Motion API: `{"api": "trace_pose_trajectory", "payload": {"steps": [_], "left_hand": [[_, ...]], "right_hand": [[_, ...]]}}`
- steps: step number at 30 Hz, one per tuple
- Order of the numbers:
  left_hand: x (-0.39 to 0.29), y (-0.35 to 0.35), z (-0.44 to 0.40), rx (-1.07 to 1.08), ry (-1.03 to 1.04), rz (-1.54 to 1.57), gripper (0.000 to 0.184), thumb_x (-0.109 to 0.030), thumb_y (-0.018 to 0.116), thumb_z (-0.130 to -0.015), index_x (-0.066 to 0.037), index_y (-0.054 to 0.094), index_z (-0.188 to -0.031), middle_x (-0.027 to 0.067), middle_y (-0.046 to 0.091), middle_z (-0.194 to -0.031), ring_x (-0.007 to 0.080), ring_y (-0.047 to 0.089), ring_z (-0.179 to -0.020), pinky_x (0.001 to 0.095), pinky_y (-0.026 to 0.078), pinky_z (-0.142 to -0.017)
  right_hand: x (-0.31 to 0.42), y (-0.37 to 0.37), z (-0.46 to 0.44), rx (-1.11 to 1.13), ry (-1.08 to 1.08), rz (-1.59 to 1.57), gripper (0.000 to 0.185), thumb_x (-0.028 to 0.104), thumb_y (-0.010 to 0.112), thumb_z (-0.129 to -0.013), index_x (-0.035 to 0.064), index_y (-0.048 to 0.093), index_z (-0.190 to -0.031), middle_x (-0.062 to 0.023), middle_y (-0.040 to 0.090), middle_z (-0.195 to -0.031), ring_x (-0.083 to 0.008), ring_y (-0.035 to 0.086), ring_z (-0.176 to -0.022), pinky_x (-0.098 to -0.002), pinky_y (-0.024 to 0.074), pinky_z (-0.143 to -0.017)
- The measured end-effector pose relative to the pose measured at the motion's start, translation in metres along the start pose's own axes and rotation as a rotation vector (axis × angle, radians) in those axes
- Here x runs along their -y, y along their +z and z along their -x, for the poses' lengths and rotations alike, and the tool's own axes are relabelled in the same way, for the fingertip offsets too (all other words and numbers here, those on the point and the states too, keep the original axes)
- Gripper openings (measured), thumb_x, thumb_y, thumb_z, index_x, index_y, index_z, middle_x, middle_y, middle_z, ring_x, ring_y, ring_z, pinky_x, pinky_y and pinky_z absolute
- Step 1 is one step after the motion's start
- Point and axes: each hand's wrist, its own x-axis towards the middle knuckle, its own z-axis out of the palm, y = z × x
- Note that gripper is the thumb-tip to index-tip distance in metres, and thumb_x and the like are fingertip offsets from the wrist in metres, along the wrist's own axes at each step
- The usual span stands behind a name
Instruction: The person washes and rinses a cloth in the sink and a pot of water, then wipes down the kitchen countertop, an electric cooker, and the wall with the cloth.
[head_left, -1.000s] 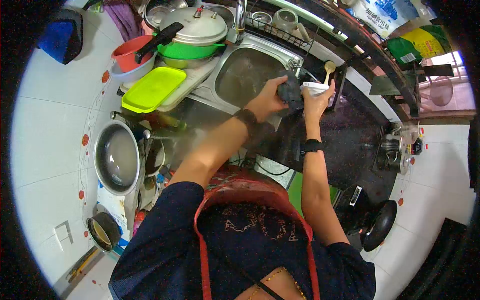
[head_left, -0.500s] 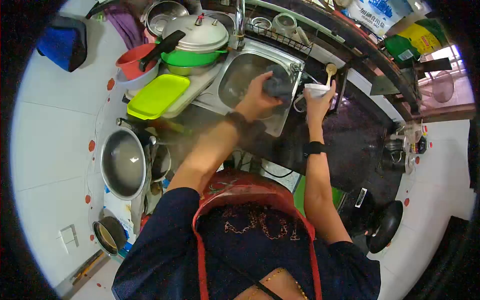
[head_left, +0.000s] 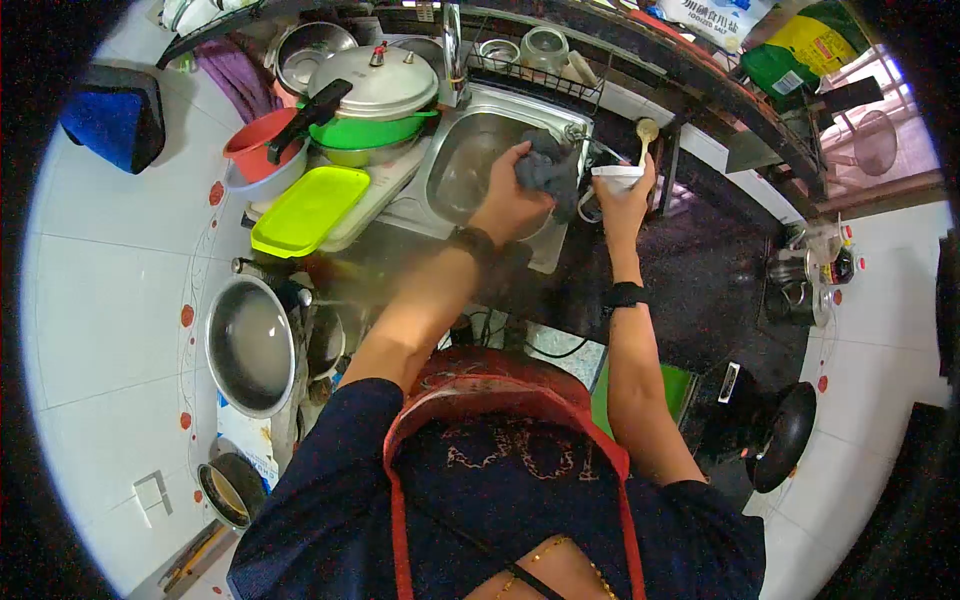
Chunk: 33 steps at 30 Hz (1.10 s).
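My left hand (head_left: 508,205) is closed on a crumpled dark grey cloth (head_left: 550,168) above the right side of the metal sink (head_left: 462,165). To the right of the sink, my right hand (head_left: 627,208) grips a small white container (head_left: 617,175). A pale spoon (head_left: 647,132) rises beside the container at my right fingers; whether it is held or rests in the container, I cannot tell. Behind the sink stands the faucet (head_left: 453,50).
Left of the sink are a lime-green tray (head_left: 310,212), a pressure cooker lid (head_left: 375,82) and a red bowl (head_left: 262,135). A metal pot (head_left: 250,345) sits nearer on the left. Dark countertop (head_left: 700,270) and a wok (head_left: 785,437) are to the right.
The view has shifted slightly, so the sink and faucet appear farther left. The cloth and white container remain in my hands, close to their earlier places.
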Motion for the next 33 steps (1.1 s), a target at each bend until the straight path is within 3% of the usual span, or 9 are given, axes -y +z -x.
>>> {"api": "trace_pose_trajectory", "payload": {"steps": [2,11,18,21,23,26,28,30,33], "left_hand": [[-0.051,0.078,0.053,-0.099,-0.295,0.373,0.037,-0.033,0.050,-0.083,-0.011,0.054,-0.112,0.0091,0.058,-0.114,0.0293,0.052,-0.107,0.0483,0.036,-0.095],[-0.045,0.080,0.054,-0.021,-0.337,0.504,0.035,-0.034,0.050,-0.084,-0.010,0.057,-0.109,0.0114,0.061,-0.109,0.0324,0.057,-0.099,0.0507,0.046,-0.079],[-0.041,0.077,0.053,0.017,-0.302,0.480,0.039,-0.035,0.048,-0.084,-0.009,0.054,-0.112,0.0131,0.056,-0.115,0.0325,0.052,-0.108,0.0509,0.038,-0.092],[-0.032,0.060,0.042,0.333,-0.387,0.624,0.038,-0.035,0.048,-0.084,-0.009,0.054,-0.112,0.0135,0.056,-0.114,0.0319,0.051,-0.108,0.0511,0.038,-0.093],[-0.033,0.081,0.050,0.005,-0.391,0.602,0.035,-0.035,0.054,-0.082,-0.010,0.057,-0.106,0.0107,0.061,-0.107,0.0307,0.058,-0.097,0.0494,0.046,-0.082],[-0.032,0.082,0.057,0.099,-0.361,0.533,0.032,-0.034,0.054,-0.082,-0.010,0.058,-0.103,0.0100,0.062,-0.105,0.0300,0.059,-0.096,0.0476,0.047,-0.083],[0.005,0.039,0.021,-0.067,0.030,0.128,0.030,-0.033,0.054,-0.082,-0.010,0.059,-0.100,0.0096,0.063,-0.104,0.0300,0.059,-0.095,0.0474,0.046,-0.084],[-0.022,0.055,0.047,0.115,-0.361,0.526,0.029,-0.033,0.054,-0.082,-0.010,0.059,-0.101,0.0095,0.063,-0.104,0.0294,0.060,-0.094,0.0469,0.047,-0.084],[-0.030,0.053,0.062,0.041,-0.384,0.660,0.034,-0.028,0.057,-0.081,-0.008,0.055,-0.108,0.0122,0.057,-0.108,0.0311,0.053,-0.104,0.0491,0.044,-0.085]], "right_hand": [[-0.002,0.000,0.000,-0.020,-0.009,0.018,0.084,0.010,0.076,-0.065,0.0059,0.028,-0.134,-0.0204,0.053,-0.115,-0.0351,0.056,-0.100,-0.0387,0.0441,-0.086],[0.001,0.001,0.001,-0.061,-0.042,0.070,0.081,0.011,0.076,-0.066,0.0070,0.030,-0.133,-0.0216,0.053,-0.116,-0.0384,0.054,-0.103,-0.0392,0.0441,-0.087],[0.001,0.003,-0.001,-0.105,-0.011,0.105,0.078,0.011,0.076,-0.066,0.0064,0.032,-0.131,-0.0217,0.052,-0.117,-0.0388,0.055,-0.102,-0.0399,0.0444,-0.086],[0.004,0.006,0.000,-0.152,-0.013,0.116,0.078,0.013,0.078,-0.065,0.0085,0.034,-0.129,-0.0216,0.054,-0.115,-0.0384,0.056,-0.101,-0.0405,0.0447,-0.085],[0.008,0.004,0.001,-0.156,0.001,0.136,0.078,0.014,0.078,-0.064,0.0099,0.035,-0.129,-0.0215,0.055,-0.113,-0.0382,0.056,-0.100,-0.0407,0.0450,-0.085],[0.008,-0.004,-0.005,-0.034,0.116,0.196,0.073,0.016,0.081,-0.062,0.0135,0.042,-0.124,-0.0205,0.060,-0.107,-0.0367,0.058,-0.099,-0.0406,0.0470,-0.081],[-0.014,-0.013,-0.015,0.158,0.083,0.082,0.065,0.016,0.080,-0.062,0.0108,0.048,-0.118,-0.0191,0.060,-0.106,-0.0336,0.058,-0.099,-0.0376,0.0478,-0.080],[-0.020,-0.030,-0.024,0.321,-0.081,0.050,0.056,0.016,0.080,-0.063,0.0080,0.053,-0.112,-0.0170,0.062,-0.102,-0.0290,0.061,-0.092,-0.0347,0.0487,-0.077],[-0.004,-0.035,-0.027,0.271,0.032,0.169,0.049,0.014,0.078,-0.066,0.0052,0.055,-0.108,-0.0127,0.065,-0.088,-0.0185,0.062,-0.077,-0.0308,0.0493,-0.068]]}}
